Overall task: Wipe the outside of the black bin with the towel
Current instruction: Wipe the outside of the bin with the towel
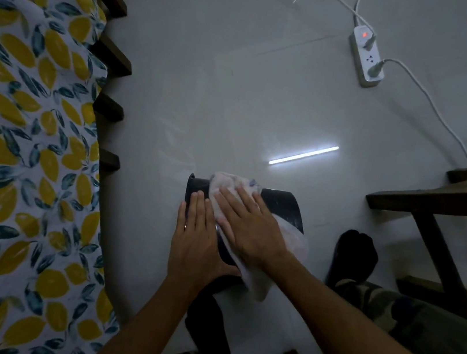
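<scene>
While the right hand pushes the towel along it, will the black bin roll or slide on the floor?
The bin lies on its side with a curved wall, so it would probably roll if free. The floor looks glossy, so sliding seems possible too. The left hand presses flat on it, likely steadying it, while the right hand holds the towel down.

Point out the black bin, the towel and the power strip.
black bin (283, 207): head view, on its bare dark side wall, right of the towel.
towel (227, 182): head view, on the bunched cloth ahead of the right hand's fingers.
power strip (364, 61): head view, on its white top face between the two plugs.
</scene>
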`<action>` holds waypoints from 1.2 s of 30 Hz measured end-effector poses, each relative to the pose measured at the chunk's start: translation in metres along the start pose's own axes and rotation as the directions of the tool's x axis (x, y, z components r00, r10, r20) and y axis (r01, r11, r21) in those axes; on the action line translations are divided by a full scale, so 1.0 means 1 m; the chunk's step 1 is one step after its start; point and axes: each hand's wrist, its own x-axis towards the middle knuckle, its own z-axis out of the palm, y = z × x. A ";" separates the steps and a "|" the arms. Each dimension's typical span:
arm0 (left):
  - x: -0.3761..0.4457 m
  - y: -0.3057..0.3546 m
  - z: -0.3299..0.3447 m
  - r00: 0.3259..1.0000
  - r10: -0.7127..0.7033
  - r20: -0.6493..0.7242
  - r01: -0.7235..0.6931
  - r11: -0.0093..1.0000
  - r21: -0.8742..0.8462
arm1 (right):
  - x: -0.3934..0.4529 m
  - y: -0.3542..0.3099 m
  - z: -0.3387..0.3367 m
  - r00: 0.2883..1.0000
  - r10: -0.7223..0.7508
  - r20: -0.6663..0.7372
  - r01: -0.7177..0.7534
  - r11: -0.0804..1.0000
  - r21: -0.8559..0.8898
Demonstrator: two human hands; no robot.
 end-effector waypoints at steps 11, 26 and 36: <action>0.008 -0.003 -0.003 0.997 -0.067 0.045 0.065 0.997 0.051 | -0.040 0.042 0.002 0.912 0.381 -0.153 -0.385 0.923 0.004; 0.009 -0.005 0.001 0.995 -0.091 0.038 0.090 0.996 0.015 | 0.028 0.033 -0.015 0.910 0.411 -0.042 -0.404 0.907 0.118; -0.004 0.002 0.003 0.994 -0.105 -0.031 0.105 0.994 -0.003 | -0.021 0.064 -0.009 0.660 0.751 -0.001 -0.662 0.582 0.473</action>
